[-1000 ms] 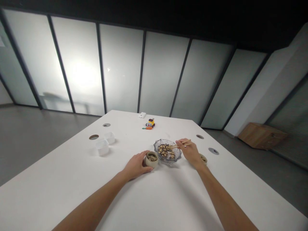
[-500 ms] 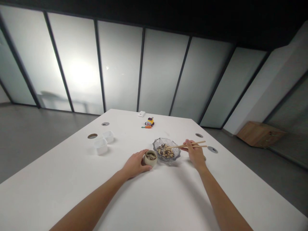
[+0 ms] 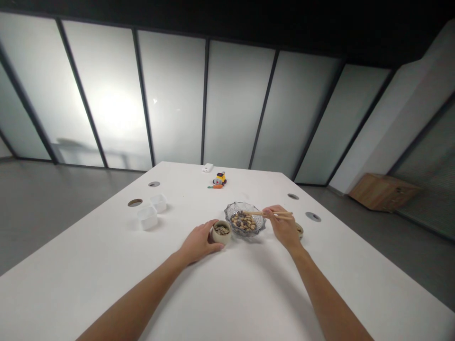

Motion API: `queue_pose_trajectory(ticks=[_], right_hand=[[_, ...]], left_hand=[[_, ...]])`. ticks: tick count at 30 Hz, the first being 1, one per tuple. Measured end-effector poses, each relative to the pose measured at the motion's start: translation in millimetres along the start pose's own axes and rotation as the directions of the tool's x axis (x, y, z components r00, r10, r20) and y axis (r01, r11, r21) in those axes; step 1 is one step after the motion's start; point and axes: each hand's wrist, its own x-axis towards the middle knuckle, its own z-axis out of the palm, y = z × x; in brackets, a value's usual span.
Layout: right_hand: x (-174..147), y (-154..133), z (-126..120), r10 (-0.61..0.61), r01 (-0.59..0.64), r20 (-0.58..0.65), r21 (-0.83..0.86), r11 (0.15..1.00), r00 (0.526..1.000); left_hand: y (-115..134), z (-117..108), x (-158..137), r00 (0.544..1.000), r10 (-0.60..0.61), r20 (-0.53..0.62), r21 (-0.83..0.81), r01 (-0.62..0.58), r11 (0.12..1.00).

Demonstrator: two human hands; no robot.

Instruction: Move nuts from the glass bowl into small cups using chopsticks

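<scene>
My left hand [image 3: 199, 242] is wrapped round the left side of a small beige cup [image 3: 222, 237], which stands on the white table and holds what look like sunflower seeds [image 3: 222, 229]. Just right of the cup is a scalloped clear glass bowl [image 3: 256, 228] with nuts and darker pieces [image 3: 242, 221] in it. My right hand [image 3: 283, 229] grips a pair of wooden chopsticks [image 3: 258, 213], their tips reaching into the bowl among the pieces. Whether the tips pinch anything is too small to tell. Partly hidden behind my right hand is another small cup [image 3: 300, 230].
Two clear plastic boxes [image 3: 147, 219] stand on the left of the table [image 3: 199, 293]. Farther back lie a toy carrot [image 3: 215, 186], a yellow toy vehicle [image 3: 220, 178] and a white box-like item [image 3: 207, 167]. Round grommet holes [image 3: 135, 202] sit near both side edges.
My right hand has shifted left with the chopsticks, uncovering more of the cup behind it. My left hand stays on its cup. The view has shifted slightly.
</scene>
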Motion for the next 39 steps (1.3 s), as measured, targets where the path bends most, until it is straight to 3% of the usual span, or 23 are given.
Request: queue_pose_trajectory(ticks=[3,5,11,15,20,28,33,39], right_hand=[[7,0,-14,0.060,-0.063,-0.062,-0.046,0.997,0.996],[13,-2,-17,0.079,-0.082,-0.040,-0.062,0.995,0.996],[29,-10,1,-0.046,0.063,0.218,-0.069,0.996,0.975],[30,1,12,-0.083,0.088,0.179,-0.019,0.996,0.980],[23,16,11,-0.012,0.009,0.080,0.036,0.999,0.997],[28,7,-10,0.162,-0.176,0.111,0.129,0.976,0.980],[24,-6,-21,0.172,-0.205,0.243,0.117,0.972,0.955],[16,-8,-20,0.199,-0.248,0.258,0.175,0.953,0.945]], left_hand=[[0,0,0,1.000,0.009,-0.010,0.002,-0.009,1.000],[1,0,0,1.000,0.012,-0.015,-0.003,-0.012,1.000],[5,-4,0,1.000,-0.004,0.020,-0.005,0.005,1.000],[6,-4,0,1.000,-0.008,0.017,-0.009,0.008,1.000],[4,-2,-1,1.000,-0.015,0.011,-0.007,0.015,1.000],[6,-2,-1,1.000,-0.021,0.007,-0.010,0.021,1.000],[7,-3,-1,1.000,-0.018,0.014,-0.009,0.018,1.000],[7,-3,-1,1.000,-0.023,0.016,0.006,0.023,1.000]])
